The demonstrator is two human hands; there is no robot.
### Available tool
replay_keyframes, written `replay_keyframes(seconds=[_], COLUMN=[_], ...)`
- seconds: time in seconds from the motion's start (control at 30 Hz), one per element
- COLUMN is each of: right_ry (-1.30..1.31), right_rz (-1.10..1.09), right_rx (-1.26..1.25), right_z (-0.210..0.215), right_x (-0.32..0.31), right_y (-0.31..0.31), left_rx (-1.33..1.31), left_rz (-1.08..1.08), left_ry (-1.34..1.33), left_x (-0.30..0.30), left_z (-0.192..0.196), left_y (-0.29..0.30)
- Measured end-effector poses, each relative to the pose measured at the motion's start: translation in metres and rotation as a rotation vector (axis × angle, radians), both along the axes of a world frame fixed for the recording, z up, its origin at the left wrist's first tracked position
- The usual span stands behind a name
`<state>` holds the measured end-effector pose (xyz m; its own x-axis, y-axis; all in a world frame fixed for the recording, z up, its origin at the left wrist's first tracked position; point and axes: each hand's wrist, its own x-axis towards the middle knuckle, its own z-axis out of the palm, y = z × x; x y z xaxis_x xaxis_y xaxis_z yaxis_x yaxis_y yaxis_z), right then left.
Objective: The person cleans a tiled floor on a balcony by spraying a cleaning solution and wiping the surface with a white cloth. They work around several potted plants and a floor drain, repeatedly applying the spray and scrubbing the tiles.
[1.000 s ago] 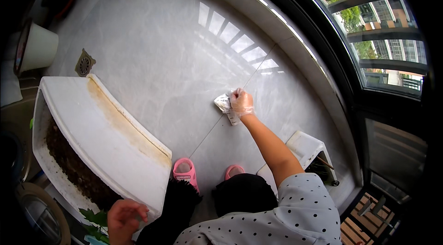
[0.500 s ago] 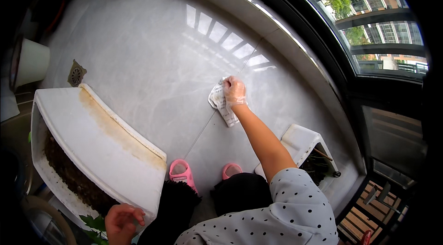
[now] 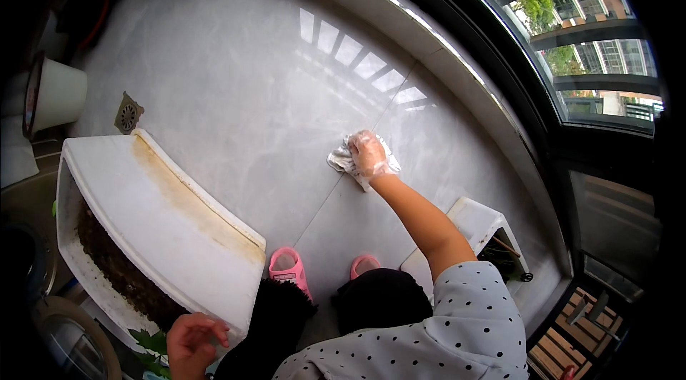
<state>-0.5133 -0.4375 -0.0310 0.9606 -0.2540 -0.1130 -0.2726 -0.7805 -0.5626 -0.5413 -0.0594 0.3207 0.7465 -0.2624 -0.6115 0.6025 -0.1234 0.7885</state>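
Toward half past nine from the view's centre, a white pot (image 3: 63,92) stands, its contents hidden. At eight, a long white planter (image 3: 168,198) holds dark soil (image 3: 118,265). At seven, the left hand (image 3: 193,343) is half-open beside it, fingers loosely bent. Near centre, the gloved right hand (image 3: 369,155) grips a crumpled white cloth (image 3: 342,160) on the grey floor (image 3: 236,72). At four, a smaller white container (image 3: 468,217) holds dark matter and a brown stick (image 3: 506,246).

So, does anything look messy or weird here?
Yes. The long white planter on the left has a yellow-brown stain along its edge; the rest of that side is mostly white. Also, only the right hand wears a clear glove; the left hand looks bare.
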Motion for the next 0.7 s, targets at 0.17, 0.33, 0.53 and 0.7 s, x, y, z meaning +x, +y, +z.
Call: replay_keyframes(seconds=[0.17,0.33,0.53,0.7], right_ry=[0.152,-0.039,0.014,0.095], right_rz=[-0.016,-0.088,0.057,0.167], right_rx=[0.223,0.253,-0.056,0.040], right_z=[0.026,0.009,0.003,0.035], right_x=[0.000,-0.007,0.026,-0.006], right_y=[-0.002,0.003,-0.001,0.002], left_rx=[0.004,-0.022,0.056,0.048], left_rz=[0.029,0.009,0.002,0.011], left_ry=[0.026,0.008,0.060,0.047], left_x=[-0.004,-0.001,0.003,0.001], left_z=[-0.007,-0.010,-0.010,-0.009], left_y=[0.007,0.004,-0.005,0.001])
